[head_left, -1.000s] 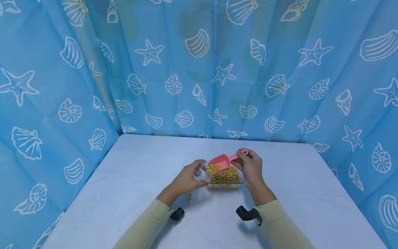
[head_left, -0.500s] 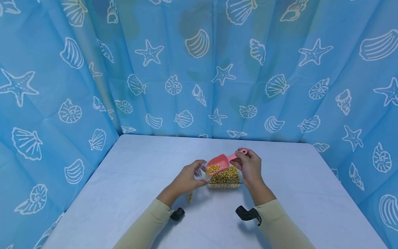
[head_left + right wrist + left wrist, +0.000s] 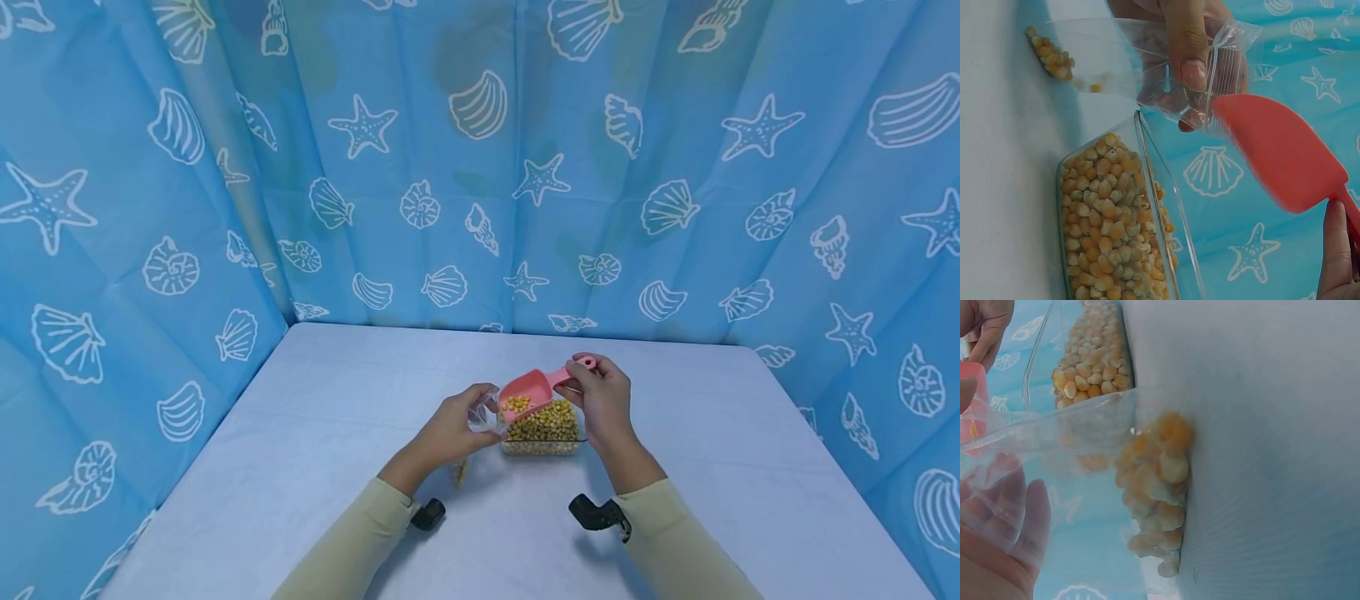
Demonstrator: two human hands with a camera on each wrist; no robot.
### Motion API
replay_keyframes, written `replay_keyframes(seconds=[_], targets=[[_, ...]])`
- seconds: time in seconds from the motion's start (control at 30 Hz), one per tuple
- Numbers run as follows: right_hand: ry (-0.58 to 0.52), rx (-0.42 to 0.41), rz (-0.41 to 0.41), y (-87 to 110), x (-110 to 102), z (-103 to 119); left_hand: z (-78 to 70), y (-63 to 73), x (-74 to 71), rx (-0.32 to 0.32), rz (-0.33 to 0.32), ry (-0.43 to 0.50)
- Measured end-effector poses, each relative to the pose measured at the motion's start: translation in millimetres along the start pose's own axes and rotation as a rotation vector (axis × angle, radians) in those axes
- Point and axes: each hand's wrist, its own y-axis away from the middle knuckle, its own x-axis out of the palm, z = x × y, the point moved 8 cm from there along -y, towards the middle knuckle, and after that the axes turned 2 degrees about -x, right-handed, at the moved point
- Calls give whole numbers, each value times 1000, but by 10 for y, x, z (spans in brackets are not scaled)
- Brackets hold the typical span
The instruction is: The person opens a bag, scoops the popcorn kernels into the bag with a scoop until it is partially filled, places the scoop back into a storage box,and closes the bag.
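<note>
My left hand (image 3: 444,432) holds a clear zip bag (image 3: 483,413) by its mouth, thumb on one side and fingers on the other. Corn kernels (image 3: 1159,487) have gathered in the bottom of the bag, which hangs down close to the table. With thumb and fingers, my right hand (image 3: 609,407) pinches the handle of a pink scoop (image 3: 529,388). The scoop tilts down to the left, its front lip at the bag's mouth, and a small heap of kernels (image 3: 516,405) lies near that lip.
Directly below the scoop, a glass container (image 3: 1147,144) full of corn kernels (image 3: 1107,219) stands on the white table (image 3: 360,375). A blue curtain (image 3: 480,208) with shell and starfish prints hangs behind the table and along its sides.
The heap of kernels in the scoop has shrunk, more of its pink floor showing. The scoop and right hand have shifted slightly left; the left hand has stayed in place.
</note>
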Motion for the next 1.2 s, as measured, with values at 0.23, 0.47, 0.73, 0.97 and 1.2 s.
replay_keyframes(seconds=[0.23, 0.47, 0.73, 0.97, 1.2], targets=[[46, -41, 10, 32, 44, 93, -5, -1, -9, 10, -6, 2], [100, -59, 10, 53, 65, 141, -17, 4, -14, 25, -5, 5], [117, -85, 11, 70, 91, 186, -39, 10, -20, 48, -10, -4], [132, -117, 11, 76, 95, 269, -47, 13, -29, 66, -17, -6], [154, -181, 45, 112, 166, 376, -51, 5, -38, 69, -17, 4]])
